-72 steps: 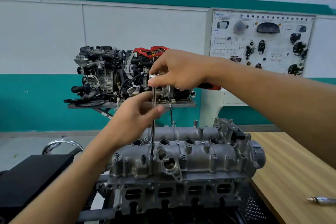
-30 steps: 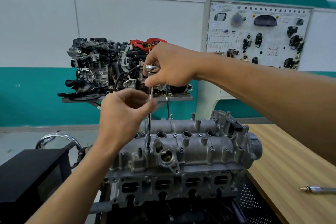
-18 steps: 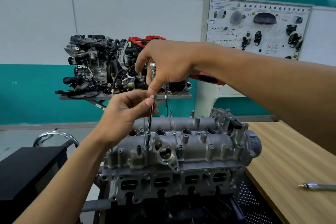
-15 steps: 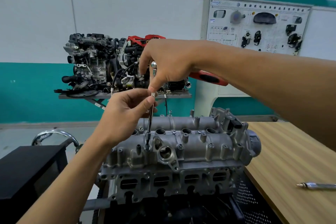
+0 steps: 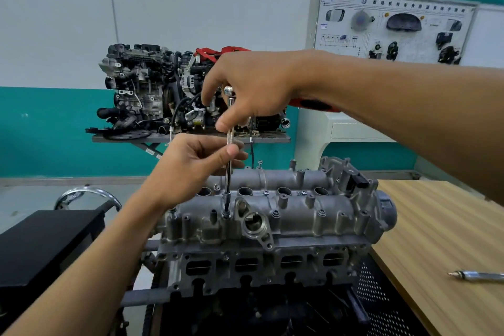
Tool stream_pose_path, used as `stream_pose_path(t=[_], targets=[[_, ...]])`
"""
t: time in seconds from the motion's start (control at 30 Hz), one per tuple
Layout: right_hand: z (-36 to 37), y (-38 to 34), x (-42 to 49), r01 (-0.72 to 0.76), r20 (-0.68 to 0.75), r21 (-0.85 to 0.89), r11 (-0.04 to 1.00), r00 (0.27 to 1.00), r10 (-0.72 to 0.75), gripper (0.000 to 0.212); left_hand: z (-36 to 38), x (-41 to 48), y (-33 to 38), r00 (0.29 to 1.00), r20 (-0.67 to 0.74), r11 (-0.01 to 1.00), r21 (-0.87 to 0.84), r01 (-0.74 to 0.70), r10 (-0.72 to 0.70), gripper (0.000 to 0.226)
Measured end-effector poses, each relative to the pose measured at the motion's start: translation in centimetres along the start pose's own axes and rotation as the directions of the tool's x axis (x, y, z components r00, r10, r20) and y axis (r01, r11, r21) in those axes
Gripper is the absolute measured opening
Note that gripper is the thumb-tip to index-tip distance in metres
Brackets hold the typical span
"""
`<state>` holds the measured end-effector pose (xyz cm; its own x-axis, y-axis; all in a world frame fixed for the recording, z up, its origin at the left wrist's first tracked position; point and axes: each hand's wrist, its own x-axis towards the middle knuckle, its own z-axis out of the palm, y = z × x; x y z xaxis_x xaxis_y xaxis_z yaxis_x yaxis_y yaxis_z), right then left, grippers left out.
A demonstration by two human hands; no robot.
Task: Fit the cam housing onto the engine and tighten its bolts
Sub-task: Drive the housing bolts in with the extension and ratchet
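The grey cam housing (image 5: 294, 210) sits on top of the engine (image 5: 261, 262) in front of me. A thin ratchet extension bar (image 5: 228, 183) stands upright with its socket on a bolt (image 5: 226, 215) near the housing's front left. My left hand (image 5: 191, 169) pinches the bar at mid height between thumb and fingers. My right hand (image 5: 251, 90) grips the ratchet head at the bar's top, and its red handle (image 5: 313, 105) sticks out to the right behind my wrist. Several other bolts (image 5: 275, 213) show along the housing.
A wooden bench (image 5: 436, 240) lies to the right with a metal tool (image 5: 477, 275) on it. A black box (image 5: 46, 243) stands at the left. Behind, a second engine (image 5: 163, 90) rests on a stand, and a display board (image 5: 392, 27) hangs on the wall.
My right hand has turned on the ratchet head, so the red handle has swung into view at the right. My left hand stays pinched on the bar, which remains on the same bolt.
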<state>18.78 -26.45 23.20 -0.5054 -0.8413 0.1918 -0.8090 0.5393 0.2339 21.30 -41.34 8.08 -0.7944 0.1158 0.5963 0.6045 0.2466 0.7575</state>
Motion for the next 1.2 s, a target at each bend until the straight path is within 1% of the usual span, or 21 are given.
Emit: stream_pose_path(t=[0.07, 0.13, 0.17, 0.2, 0.23, 0.3, 0.37, 0.4, 0.47, 0.53, 0.6, 0.67, 0.73, 0.8, 0.87, 0.9, 1.0, 1.07, 1.13, 1.17, 1.2], targets=[[0.5, 0.0, 0.3, 0.008, -0.046, 0.01, 1.0, 0.999, -0.008, 0.043, 1.1, -0.4, -0.2, 0.989, -0.141, 0.994, 0.108, -0.03, 0.045, 0.022], [0.6, 0.1, 0.4, -0.014, -0.047, 0.009, 1.0, 0.999, 0.015, 0.052, 1.7, -0.5, -0.2, 0.958, -0.27, 0.987, 0.149, -0.057, 0.096, 0.02], [0.5, 0.1, 0.3, -0.03, -0.018, 0.04, 0.999, 0.999, 0.031, 0.061, 1.7, -0.4, -0.2, 0.956, -0.269, 0.982, 0.171, -0.074, 0.119, 0.017], [0.4, 0.1, 0.2, -0.038, 0.018, 0.087, 0.995, 0.999, 0.036, 0.07, 1.5, -0.2, -0.1, 0.968, -0.219, 0.983, 0.166, -0.083, 0.119, 0.014], [0.3, 0.3, 0.1, -0.034, 0.041, 0.131, 0.991, 0.999, 0.029, 0.075, 0.9, 0.1, -0.1, 0.987, -0.134, 0.99, 0.124, -0.07, 0.086, 0.013], [0.1, 0.5, 0.1, -0.004, 0.031, 0.169, 0.986, 1.0, -0.001, 0.073, -0.6, 0.8, 0.1, 0.997, 0.066, 0.998, -0.03, 0.048, -0.046, 0.015], [0.0, 0.5, 0.1, 0.014, 0.018, 0.198, 0.98, 1.0, -0.018, 0.067, -1.8, 1.3, 0.2, 0.965, 0.21, 0.975, -0.126, 0.184, -0.155, 0.018], [0.0, 0.4, 0.0, 0.015, 0.023, 0.205, 0.979, 1.0, -0.02, 0.064, -1.9, 1.4, 0.2, 0.956, 0.234, 0.966, -0.144, 0.216, -0.179, 0.021], [0.1, 0.6, 0.0, 0.01, 0.029, 0.184, 0.983, 0.999, -0.015, 0.057, -1.7, 1.2, 0.0, 0.957, 0.229, 0.972, -0.112, 0.205, -0.176, 0.029], [0.4, 1.0, 0.2, 0.003, 0.004, 0.138, 0.99, 1.0, -0.003, 0.054, -0.9, 0.6, 0.1, 0.979, 0.153, 0.99, -0.026, 0.139, -0.133, 0.037], [0.8, 1.1, 0.7, 0.018, -0.045, 0.083, 0.996, 0.999, -0.014, 0.054, 0.3, 0.2, 0.4, 0.997, -0.046, 0.997, 0.049, 0.066, -0.064, 0.041], [1.2, 0.9, 1.2, 0.033, -0.084, -0.007, 0.999, 0.996, -0.033, 0.055, 1.4, 0.2, 0.7, 0.971, -0.237, 0.992, 0.128, 0.012, 0.019, 0.037], [1.1, 0.8, 1.4, 0.034, -0.08, -0.057, 0.998, 0.996, -0.038, 0.055, 1.8, 0.3, 0.8, 0.958, -0.283, 0.992, 0.122, -0.016, 0.05, 0.029], [0.6, 0.9, 1.1, 0.036, -0.016, 0.012, 0.999, 0.999, -0.036, 0.059, 1.5, 0.4, 0.4, 0.975, -0.218, 0.997, 0.072, -0.034, 0.049, 0.021], [0.1, 0.8, 0.5, 0.043, 0.084, 0.114, 0.993, 0.995, -0.053, 0.067, 0.6, 0.5, 0.0, 0.994, -0.091, 0.998, 0.042, -0.053, 0.057, 0.017], [0.0, 0.7, 0.3, 0.047, 0.102, 0.138, 0.989, 0.993, -0.062, 0.07, 0.2, 0.6, -0.1, 0.998, -0.026, 0.998, 0.018, -0.054, 0.055, 0.017], [0.1, 0.5, 0.2, 0.05, 0.069, 0.127, 0.991, 0.996, -0.059, 0.067, -0.4, 0.8, -0.2, 0.997, 0.077, 0.995, -0.098, 0.008, 0.0, 0.02], [0.2, 0.5, 0.5, 0.034, 0.036, 0.066, 0.997, 0.999, -0.036, 0.061, -0.2, 0.8, -0.2, 0.992, 0.123, 0.996, -0.084, 0.036, -0.025, 0.025], [0.5, 0.4, 0.8, 0.029, 0.043, -0.001, 1.0, 0.999, -0.029, 0.05, 0.3, 0.6, -0.2, 0.991, 0.131, 0.998, 0.053, 0.017, -0.024, 0.032], [0.6, 0.5, 1.0, 0.032, 0.049, -0.023, 0.999, 0.998, -0.031, 0.045, 0.7, 0.5, -0.2, 0.997, 0.079, 0.992, 0.123, -0.002, -0.008, 0.037], [0.7, 0.5, 1.1, 0.035, 0.049, -0.04, 0.999, 0.998, -0.033, 0.042, 1.2, 0.4, -0.1, 1.0, -0.022, 0.985, 0.169, -0.013, 0.017, 0.04]])
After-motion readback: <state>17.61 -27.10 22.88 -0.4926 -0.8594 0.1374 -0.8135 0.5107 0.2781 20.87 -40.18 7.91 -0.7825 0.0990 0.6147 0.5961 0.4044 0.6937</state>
